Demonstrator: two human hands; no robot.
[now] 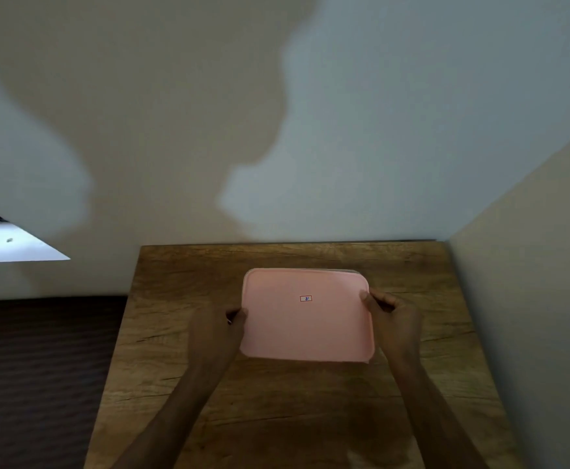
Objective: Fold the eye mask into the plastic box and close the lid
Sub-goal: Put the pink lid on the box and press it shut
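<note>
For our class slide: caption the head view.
Both hands, left hand and right hand, grip the pink lid over a wooden table.

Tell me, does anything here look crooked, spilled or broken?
Nothing stands out. The pink rectangular plastic lid lies flat over the box on the wooden table, with the left hand and right hand at its sides. No spill or damage shows.

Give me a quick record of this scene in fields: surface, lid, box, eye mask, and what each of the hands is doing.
surface: wooden table
lid: pink lid, small label at centre, covering the box
box: almost hidden under the lid
eye mask: not visible
left hand: left hand gripping the lid's left edge
right hand: right hand gripping the lid's right edge
</note>
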